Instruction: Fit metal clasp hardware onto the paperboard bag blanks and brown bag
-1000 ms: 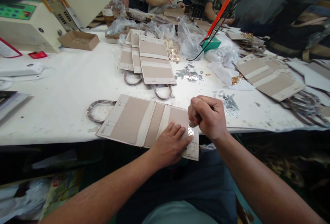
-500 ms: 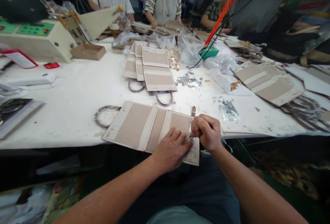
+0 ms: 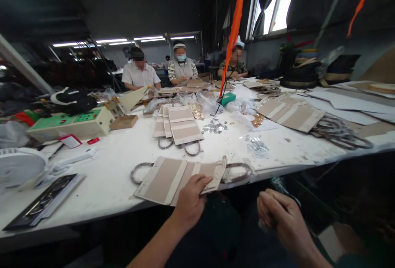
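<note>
A flat beige handbag panel [image 3: 165, 177] with pale strips lies at the table's front edge. One wrapped loop handle [image 3: 140, 172] sticks out on its left, another loop handle [image 3: 239, 172] on its right. My left hand [image 3: 191, 198] grips the panel's near edge, thumb on top, and the panel's right part tilts up. Off the table edge, to the right of the panel, my right hand [image 3: 279, 214] is closed; something pale shows under its fingers, too blurred to name.
Behind the panel lie stacked panels [image 3: 185, 130], loose metal plates [image 3: 214, 126] and more metal plates [image 3: 257, 146]. A further panel pile [image 3: 290, 112] is at right. A control box [image 3: 77, 122] and a white fan [image 3: 21, 167] stand at left. Several people sit across the table.
My right hand has left the panel and moved right and down, past the table edge. My left hand has gone from lying flat to gripping the panel's edge and lifting its right side. The view has tilted up.
</note>
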### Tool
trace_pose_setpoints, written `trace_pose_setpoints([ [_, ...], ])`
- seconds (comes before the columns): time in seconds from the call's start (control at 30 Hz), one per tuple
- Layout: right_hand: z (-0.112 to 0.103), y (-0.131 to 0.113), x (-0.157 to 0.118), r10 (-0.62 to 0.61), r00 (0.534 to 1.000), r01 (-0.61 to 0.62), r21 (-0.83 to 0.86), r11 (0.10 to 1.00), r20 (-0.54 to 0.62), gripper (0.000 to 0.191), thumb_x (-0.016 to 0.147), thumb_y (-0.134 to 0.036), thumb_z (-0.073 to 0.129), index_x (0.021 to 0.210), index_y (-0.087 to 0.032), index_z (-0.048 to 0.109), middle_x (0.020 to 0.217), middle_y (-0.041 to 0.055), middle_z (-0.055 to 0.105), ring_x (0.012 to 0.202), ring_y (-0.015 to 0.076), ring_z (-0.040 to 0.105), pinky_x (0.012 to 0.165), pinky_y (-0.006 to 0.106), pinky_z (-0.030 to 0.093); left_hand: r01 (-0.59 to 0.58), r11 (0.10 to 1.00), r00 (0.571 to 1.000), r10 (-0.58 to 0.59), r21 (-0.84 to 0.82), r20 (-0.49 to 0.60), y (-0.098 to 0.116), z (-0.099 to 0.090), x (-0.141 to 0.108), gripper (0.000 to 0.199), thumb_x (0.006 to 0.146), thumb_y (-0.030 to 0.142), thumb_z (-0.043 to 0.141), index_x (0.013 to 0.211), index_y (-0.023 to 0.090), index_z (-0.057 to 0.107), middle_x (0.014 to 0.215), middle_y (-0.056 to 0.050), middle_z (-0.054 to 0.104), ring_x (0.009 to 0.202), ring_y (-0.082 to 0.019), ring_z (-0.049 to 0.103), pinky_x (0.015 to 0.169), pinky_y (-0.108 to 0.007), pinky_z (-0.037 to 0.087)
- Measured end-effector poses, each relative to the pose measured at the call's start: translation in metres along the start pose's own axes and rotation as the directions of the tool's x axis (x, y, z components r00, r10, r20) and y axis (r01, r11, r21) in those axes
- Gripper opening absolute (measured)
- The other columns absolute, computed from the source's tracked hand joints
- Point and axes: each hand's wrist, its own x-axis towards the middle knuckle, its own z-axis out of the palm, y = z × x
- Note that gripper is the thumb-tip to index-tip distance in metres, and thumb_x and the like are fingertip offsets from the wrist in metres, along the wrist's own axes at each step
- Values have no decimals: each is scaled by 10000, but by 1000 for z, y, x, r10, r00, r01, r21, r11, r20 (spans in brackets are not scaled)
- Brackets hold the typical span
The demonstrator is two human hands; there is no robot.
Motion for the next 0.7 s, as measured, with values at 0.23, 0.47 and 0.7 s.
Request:
trace_pose_setpoints([
  [0.23, 37, -46, 29, -135, 991, 130, -251, 959, -3, 450, 781, -596, 785, 1041, -234, 722, 864, 27, 700, 773, 239, 646, 700, 335, 504, 223, 481, 862, -503, -848, -59, 76, -75, -37, 410, 870, 367, 772, 1239, 194, 729, 1241, -106, 752, 1203, -317, 679, 1088, -469, 498],
  [0.47, 68, -95, 25, -264, 945, 311, -280, 908, 194, 521, 804, -614, 760, 1204, -284, 704, 936, 20, 748, 849, 262, 682, 740, 347, 502, 156, 264, 803, -595, -952, -33, 113, -78, -84, 468, 825, 317, 831, 1257, 181, 715, 1144, -126, 786, 1092, -321, 743, 1028, -489, 554],
  [0.7, 63, -106, 18, -401, 905, 425, -374, 824, 144, 344, 808, -560, 738, 962, -252, 732, 723, -2, 684, 675, 228, 639, 649, 326, 439, 76, 394, 775, -601, -916, -194, 130, -66, -90, 601, 756, 367, 880, 1297, 183, 692, 1105, -121, 797, 1070, -355, 748, 1018, -506, 558],
])
